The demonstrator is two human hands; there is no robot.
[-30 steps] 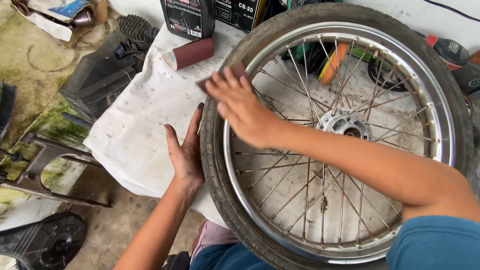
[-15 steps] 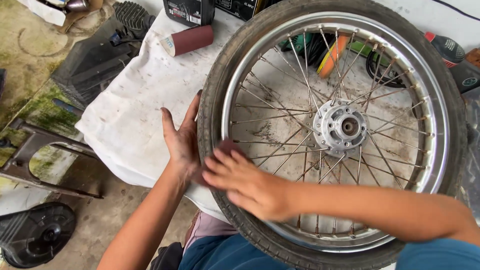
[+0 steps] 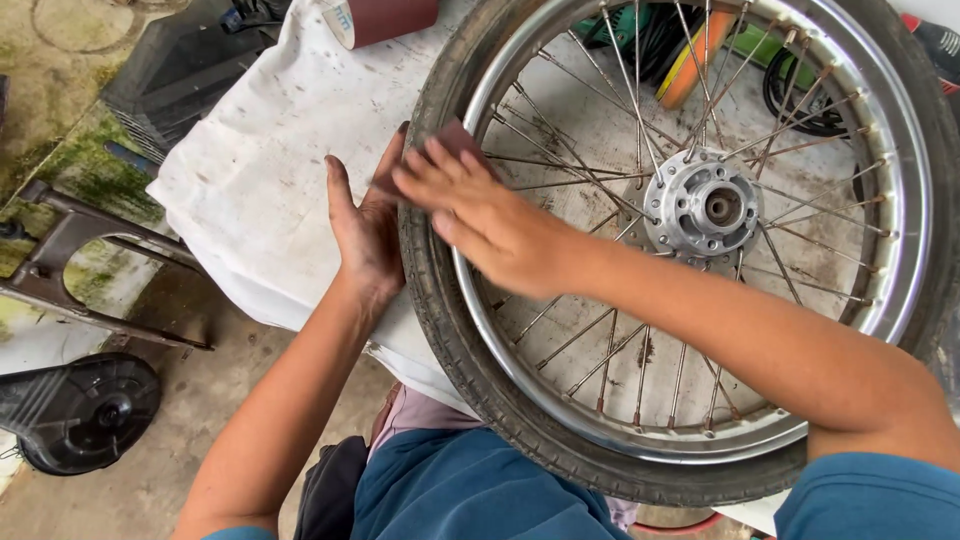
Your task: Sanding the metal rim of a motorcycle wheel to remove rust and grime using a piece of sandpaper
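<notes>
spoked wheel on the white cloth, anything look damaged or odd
Nothing looks broken. The silver spoked wheel with black tyre lies flat on the stained white cloth. Its thin metal spokes show brownish rusty patches. The right hand presses a small reddish-brown abrasive sheet on the rim; the left hand braces the tyre.

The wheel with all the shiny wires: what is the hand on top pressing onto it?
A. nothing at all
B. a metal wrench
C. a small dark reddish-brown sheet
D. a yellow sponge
C: the right hand presses a small dark reddish-brown sheet, seemingly sandpaper, against the wheel at its rim, while the left hand rests flat against the tyre's outer side.
</notes>
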